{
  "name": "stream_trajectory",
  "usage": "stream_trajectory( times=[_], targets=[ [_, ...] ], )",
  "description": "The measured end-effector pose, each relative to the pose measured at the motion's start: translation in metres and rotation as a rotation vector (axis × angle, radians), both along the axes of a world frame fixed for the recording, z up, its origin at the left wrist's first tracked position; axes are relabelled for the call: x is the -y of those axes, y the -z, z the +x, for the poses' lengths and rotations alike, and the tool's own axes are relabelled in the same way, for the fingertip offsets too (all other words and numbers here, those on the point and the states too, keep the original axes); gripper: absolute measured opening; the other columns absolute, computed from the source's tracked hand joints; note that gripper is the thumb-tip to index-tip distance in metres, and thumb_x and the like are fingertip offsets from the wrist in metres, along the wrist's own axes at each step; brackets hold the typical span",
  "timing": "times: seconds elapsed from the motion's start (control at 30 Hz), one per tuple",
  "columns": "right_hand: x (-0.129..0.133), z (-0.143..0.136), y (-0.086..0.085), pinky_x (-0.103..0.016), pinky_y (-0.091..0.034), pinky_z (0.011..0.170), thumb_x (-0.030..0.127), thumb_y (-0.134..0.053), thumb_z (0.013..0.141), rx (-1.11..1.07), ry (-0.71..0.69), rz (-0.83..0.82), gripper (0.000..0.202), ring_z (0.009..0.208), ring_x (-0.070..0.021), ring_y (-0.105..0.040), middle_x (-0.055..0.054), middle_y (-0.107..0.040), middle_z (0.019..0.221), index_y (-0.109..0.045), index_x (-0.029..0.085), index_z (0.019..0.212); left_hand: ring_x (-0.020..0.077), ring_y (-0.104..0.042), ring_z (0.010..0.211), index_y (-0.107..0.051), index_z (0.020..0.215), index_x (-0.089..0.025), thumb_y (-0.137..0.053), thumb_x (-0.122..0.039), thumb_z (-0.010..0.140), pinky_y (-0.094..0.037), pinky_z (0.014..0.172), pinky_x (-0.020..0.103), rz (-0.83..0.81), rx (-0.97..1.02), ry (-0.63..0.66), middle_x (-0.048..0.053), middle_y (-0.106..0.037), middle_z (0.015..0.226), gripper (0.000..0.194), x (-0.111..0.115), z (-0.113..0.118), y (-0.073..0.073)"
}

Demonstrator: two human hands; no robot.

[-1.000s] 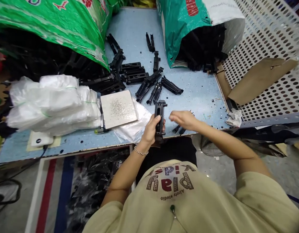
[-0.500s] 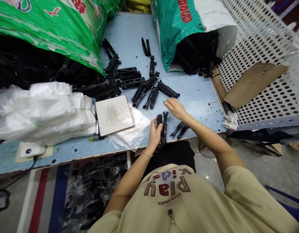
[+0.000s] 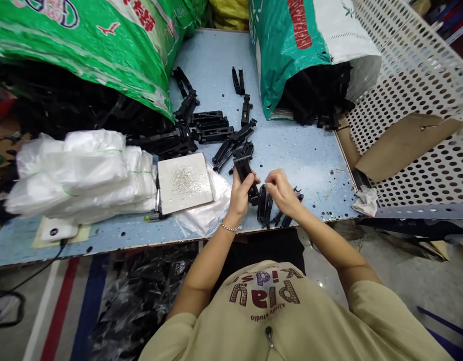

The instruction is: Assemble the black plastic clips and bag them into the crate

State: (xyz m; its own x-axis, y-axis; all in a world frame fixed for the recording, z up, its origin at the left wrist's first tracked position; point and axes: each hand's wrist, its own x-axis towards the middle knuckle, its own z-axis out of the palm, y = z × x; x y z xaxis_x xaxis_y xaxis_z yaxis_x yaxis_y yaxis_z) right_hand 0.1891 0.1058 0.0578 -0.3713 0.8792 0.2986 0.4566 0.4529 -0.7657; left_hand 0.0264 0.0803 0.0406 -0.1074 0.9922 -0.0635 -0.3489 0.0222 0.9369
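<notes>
My left hand point(image 3: 239, 196) is closed around a black plastic bracket-like part point(image 3: 242, 164), which tilts up and away over the table. Just to the right, my right hand point(image 3: 283, 194) has its fingers bent together in a pinch; whatever they hold, if anything, is too small to make out. Below and between the hands, a black hinged part point(image 3: 264, 206) lies close to the table's front edge. Another black part point(image 3: 288, 213) rests beside it, partly covered by my right hand. Farther back is a loose group of similar black parts point(image 3: 212, 125).
A pale square board point(image 3: 165, 193) carries many tiny shiny pieces, on top of clear plastic film point(image 3: 201, 220). Bundled plastic bags point(image 3: 84, 175) lie left. A green sack point(image 3: 114, 65) and a teal sack point(image 3: 276, 65) hold black parts. A perforated white panel point(image 3: 404, 100) borders the right.
My left hand has a black part raised farther from the table edge. My right hand has come down and closer to my body. The hinged parts near the edge now lie between the hands.
</notes>
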Motion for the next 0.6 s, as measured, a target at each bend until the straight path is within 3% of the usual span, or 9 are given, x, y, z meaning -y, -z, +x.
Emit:
stream_trajectory(
  times=[0.1,0.2,0.27,0.37,0.43,0.53,0.6],
  targets=[
    [-0.007,0.008,-0.028,-0.041,-0.047,0.086,0.070,-0.028,0.102,0.133,0.050,0.179,0.054,0.094,-0.0247,-0.055,-0.009,-0.059,0.096,-0.055,0.023,0.100,0.0110,-0.060,0.069,-0.059,0.114,-0.024,-0.076,-0.050,0.084,-0.053,0.063,0.024,-0.059,0.072,0.159,0.000,-0.064,0.092,0.044,0.014,-0.002,-0.024],
    [-0.023,0.007,-0.045,-0.037,-0.045,0.077,0.074,-0.029,0.100,0.209,-0.105,0.155,0.059,0.086,-0.0227,-0.054,-0.007,-0.059,0.086,-0.055,0.022,0.091,0.0095,-0.055,0.059,-0.061,0.108,-0.022,-0.078,-0.052,0.082,-0.047,0.053,0.022,-0.108,0.140,0.243,-0.002,-0.062,0.083,0.043,0.030,-0.002,-0.033],
    [-0.027,0.000,-0.046,-0.033,-0.043,0.070,0.073,-0.031,0.101,0.112,-0.180,-0.006,0.058,0.075,-0.0187,-0.052,-0.004,-0.055,0.078,-0.052,0.022,0.083,0.0098,-0.055,0.058,-0.062,0.105,-0.021,-0.077,-0.052,0.082,-0.046,0.053,0.023,-0.115,0.141,0.224,-0.002,-0.062,0.082,0.041,0.035,-0.002,-0.032],
    [-0.020,-0.010,-0.040,-0.027,-0.036,0.054,0.072,-0.028,0.102,-0.112,-0.200,-0.371,0.058,0.056,-0.0127,-0.041,0.003,-0.045,0.065,-0.047,0.022,0.078,0.0117,-0.059,0.064,-0.064,0.103,-0.021,-0.080,-0.049,0.081,-0.048,0.058,0.024,-0.092,0.096,0.163,-0.001,-0.064,0.081,0.038,0.034,-0.005,-0.026],
    [-0.009,-0.013,-0.037,-0.026,-0.034,0.051,0.072,-0.022,0.102,-0.134,-0.267,-0.493,0.062,0.053,-0.0121,-0.039,0.004,-0.042,0.062,-0.050,0.022,0.081,0.0110,-0.059,0.063,-0.064,0.100,-0.021,-0.081,-0.049,0.080,-0.048,0.057,0.023,-0.092,0.109,0.131,-0.001,-0.064,0.079,0.038,0.031,-0.009,-0.023],
    [0.015,-0.014,-0.034,-0.029,-0.044,0.063,0.073,-0.028,0.101,0.069,-0.435,-0.344,0.062,0.066,-0.0157,-0.050,-0.002,-0.054,0.072,-0.056,0.020,0.085,0.0077,-0.055,0.058,-0.061,0.093,-0.020,-0.081,-0.052,0.078,-0.045,0.052,0.020,-0.124,0.192,0.080,-0.002,-0.063,0.079,0.041,0.028,-0.016,-0.027],
    [0.033,-0.016,-0.031,-0.033,-0.047,0.072,0.073,-0.035,0.099,0.197,-0.462,-0.215,0.058,0.078,-0.0190,-0.055,-0.006,-0.060,0.082,-0.055,0.020,0.083,0.0067,-0.056,0.058,-0.059,0.090,-0.019,-0.081,-0.053,0.077,-0.045,0.052,0.019,-0.136,0.224,0.065,-0.002,-0.063,0.081,0.043,0.029,-0.017,-0.032]
  ],
)
